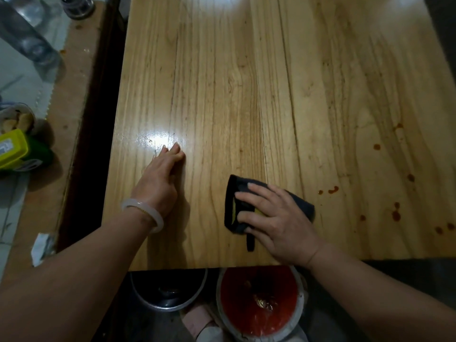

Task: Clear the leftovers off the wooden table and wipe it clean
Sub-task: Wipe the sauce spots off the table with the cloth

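Note:
The wooden table fills most of the head view. My right hand presses flat on a dark folded cloth with a yellow side, near the table's front edge. My left hand rests on the bare wood to the left of the cloth, fingers straight, a pale bangle on the wrist. Red sauce spots dot the table's right side, from the middle down to the front corner.
Below the front edge stand a bucket lined with red holding scraps and a metal pot. A side counter on the left carries a yellow-green container, a bowl of food and clear bottles.

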Tool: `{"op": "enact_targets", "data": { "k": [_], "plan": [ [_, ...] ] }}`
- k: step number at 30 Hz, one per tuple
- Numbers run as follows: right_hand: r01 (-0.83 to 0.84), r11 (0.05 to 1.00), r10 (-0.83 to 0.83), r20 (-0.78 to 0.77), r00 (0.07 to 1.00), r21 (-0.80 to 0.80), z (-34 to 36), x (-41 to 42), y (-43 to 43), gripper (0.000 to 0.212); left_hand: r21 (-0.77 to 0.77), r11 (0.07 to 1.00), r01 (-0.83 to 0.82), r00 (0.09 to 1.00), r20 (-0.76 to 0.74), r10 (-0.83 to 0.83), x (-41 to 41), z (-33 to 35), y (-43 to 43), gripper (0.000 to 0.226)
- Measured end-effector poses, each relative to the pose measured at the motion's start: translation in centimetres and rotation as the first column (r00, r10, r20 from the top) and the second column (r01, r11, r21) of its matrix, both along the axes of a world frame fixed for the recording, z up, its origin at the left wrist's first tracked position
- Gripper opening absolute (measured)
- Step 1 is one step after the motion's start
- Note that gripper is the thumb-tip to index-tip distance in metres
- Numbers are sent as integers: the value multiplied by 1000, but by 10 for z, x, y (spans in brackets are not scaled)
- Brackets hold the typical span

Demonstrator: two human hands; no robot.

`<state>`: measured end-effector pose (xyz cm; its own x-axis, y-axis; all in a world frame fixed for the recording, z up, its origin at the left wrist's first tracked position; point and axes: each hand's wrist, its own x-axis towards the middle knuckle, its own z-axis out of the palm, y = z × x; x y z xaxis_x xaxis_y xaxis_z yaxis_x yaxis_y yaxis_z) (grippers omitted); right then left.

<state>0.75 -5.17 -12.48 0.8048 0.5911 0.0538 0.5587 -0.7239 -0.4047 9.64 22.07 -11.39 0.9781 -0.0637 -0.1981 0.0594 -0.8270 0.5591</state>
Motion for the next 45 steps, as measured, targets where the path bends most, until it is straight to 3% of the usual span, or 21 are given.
{"op": "enact_targets", "data": {
  "k": [9,12,17,20,30,33,39,45],
  "plan": [
    [374,925,-375,-16,927,-65,1,12,6,30,33,999,-9,1000,24,8,0,-4,-4,56],
    [354,934,-355,-20,935,-59,2,2,0,34,45,999,0,1000,28,-1,1,-4,-10,57],
    [84,994,-82,31,996,-74,0,-11,-23,29,90,996,-21,1000,21,19,-1,0,-10,59],
    [44,994,-40,43,998,-100,-2,-6,-30,30,114,992,-49,999,7,49,-3,4,-13,59],
    [345,920,-346,29,938,-187,-2,28,-32,40,246,960,-134,991,59,123,8,18,-42,35],
    [434,878,-443,1,896,-200,0,44,-31,41,277,954,-113,991,106,87,4,18,-62,38],
    [520,823,-546,-68,835,-227,4,75,-36,45,176,982,64,990,116,-86,-11,16,-137,50],
    [595,766,-630,-96,771,-242,6,98,-37,48,120,988,100,992,64,-108,-16,-1,-170,51]
  ]
}}
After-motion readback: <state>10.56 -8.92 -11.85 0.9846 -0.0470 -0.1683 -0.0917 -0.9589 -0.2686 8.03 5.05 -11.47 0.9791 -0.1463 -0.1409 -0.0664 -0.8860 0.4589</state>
